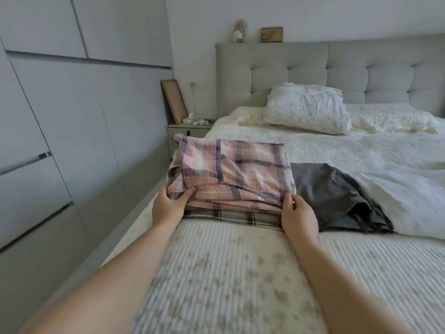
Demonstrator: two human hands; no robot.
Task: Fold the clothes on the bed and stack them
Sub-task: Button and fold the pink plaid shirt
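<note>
Pink checked cloth, a folded garment (231, 169), is lying on top of a stack at the left edge of the bed (240, 273), with a green checked garment (231, 216) showing beneath it along the near side. Both hands are working at the near corners of the pink garment. The left hand (168, 208) is gripping the near left corner, with the thumb pressing on top of the cloth and the fingers tucked out of sight beneath it. The right hand (299, 218) is pinching the near right corner between thumb and fingers.

The step in hand appears to be setting the folded pink garment squarely on the stack. To do this well, both corners should be drawn level with each other, so that the near edge is running parallel to the green checked edge below. Layers are bunching at the near fold, so the cloth should be eased flat before release. Pulling one side harder than the other could skew the whole stack toward the bed edge.

A dark grey garment (337, 198) is lying just beside the stack on the right, near the right hand, unfolded and partly under a white garment (404, 203). Both are judged to be awaiting folding.
</note>
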